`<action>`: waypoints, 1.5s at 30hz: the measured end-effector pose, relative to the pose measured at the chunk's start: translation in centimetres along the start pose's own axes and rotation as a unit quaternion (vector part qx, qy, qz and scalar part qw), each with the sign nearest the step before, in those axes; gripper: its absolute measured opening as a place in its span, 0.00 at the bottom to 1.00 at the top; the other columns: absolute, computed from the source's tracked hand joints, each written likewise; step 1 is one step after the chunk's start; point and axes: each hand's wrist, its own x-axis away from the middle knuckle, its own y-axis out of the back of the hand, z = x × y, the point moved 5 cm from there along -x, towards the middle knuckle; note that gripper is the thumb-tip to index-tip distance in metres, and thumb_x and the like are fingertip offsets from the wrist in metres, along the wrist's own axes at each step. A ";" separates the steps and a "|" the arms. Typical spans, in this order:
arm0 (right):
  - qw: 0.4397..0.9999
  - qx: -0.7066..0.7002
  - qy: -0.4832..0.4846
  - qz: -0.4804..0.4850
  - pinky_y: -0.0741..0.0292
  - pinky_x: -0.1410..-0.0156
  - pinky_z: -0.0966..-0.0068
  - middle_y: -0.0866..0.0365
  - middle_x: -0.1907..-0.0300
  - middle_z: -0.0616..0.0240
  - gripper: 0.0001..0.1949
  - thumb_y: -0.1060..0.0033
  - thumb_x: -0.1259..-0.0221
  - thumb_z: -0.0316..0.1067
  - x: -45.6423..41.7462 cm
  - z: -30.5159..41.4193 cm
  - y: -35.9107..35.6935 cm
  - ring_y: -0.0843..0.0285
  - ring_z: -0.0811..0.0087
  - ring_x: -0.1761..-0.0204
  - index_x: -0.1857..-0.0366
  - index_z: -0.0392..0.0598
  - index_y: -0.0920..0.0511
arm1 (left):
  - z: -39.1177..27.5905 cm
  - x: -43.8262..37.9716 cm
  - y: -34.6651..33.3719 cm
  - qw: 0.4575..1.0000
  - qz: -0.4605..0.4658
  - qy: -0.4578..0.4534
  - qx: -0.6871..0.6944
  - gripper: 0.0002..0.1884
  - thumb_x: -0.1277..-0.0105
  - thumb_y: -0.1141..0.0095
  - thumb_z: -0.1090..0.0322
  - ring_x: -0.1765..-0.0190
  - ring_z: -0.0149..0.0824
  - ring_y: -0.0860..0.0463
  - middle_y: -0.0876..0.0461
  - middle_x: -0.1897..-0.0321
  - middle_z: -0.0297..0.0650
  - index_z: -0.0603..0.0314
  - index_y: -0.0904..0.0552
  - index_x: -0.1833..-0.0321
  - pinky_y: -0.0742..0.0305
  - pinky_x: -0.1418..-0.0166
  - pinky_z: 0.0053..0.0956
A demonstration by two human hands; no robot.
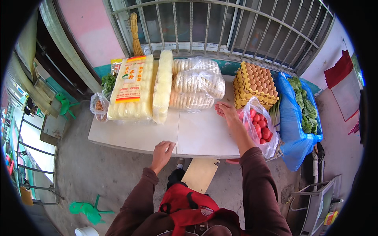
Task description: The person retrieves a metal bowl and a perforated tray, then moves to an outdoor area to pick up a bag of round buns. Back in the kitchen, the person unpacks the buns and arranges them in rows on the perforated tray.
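My right hand (pixel 226 112) hovers over the white table (pixel 200 132), palm down with its fingers spread, between stacked clear bags of round flat bread-like pieces (pixel 196 84) and a thin plastic bag of tomatoes (pixel 261 126). Nothing is in it. My left hand (pixel 164 150) is at the table's front edge, empty, its fingers loosely curled. A large printed pack of rice noodles (pixel 133 88) lies at the left, beside a second long pack (pixel 162 85) of pale noodles. Behind the tomatoes stand stacked trays of brown eggs (pixel 257 82).
A blue-lined crate (pixel 291 118) of leafy greens (pixel 305 103) stands at the right, with green onions (pixel 275 112) beside it. A bag of peanuts (pixel 99 107) and leafy herbs (pixel 108 82) sit at the left end. A barred window (pixel 206 26) and straw whisk (pixel 135 35) are behind; green chairs (pixel 88 209) stand on the floor.
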 end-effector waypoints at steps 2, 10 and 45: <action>0.999 0.032 0.007 0.004 0.23 0.43 0.75 0.16 0.49 0.63 0.16 0.44 0.30 0.38 -3.2 1.9 -1.7 0.19 0.73 0.47 0.44 0.42 0.22 | -1.0 -7.0 0.5 0.990 -0.031 -0.117 -0.077 0.12 0.31 0.42 0.57 0.44 0.44 0.21 0.17 0.55 0.38 0.54 0.14 0.53 0.32 0.38 0.41; 0.997 0.067 0.047 0.001 0.23 0.51 0.78 0.16 0.54 0.65 0.15 0.43 0.34 0.33 -20.5 4.8 -7.7 0.20 0.76 0.57 0.47 0.41 0.20 | 3.6 -27.1 0.7 0.956 0.028 -0.143 -0.255 0.21 0.37 0.39 0.57 0.20 0.43 0.48 0.30 0.31 0.34 0.48 0.19 0.40 0.58 0.21 0.58; 0.985 -0.065 -0.113 -0.117 0.43 0.76 0.78 0.42 0.81 0.78 0.07 0.45 0.33 0.31 -6.0 4.6 -8.3 0.44 0.82 0.82 0.57 0.42 0.28 | 7.8 -30.2 3.5 0.980 0.045 -0.164 -0.099 0.19 0.41 0.38 0.62 0.21 0.44 0.45 0.31 0.29 0.33 0.45 0.17 0.44 0.49 0.22 0.51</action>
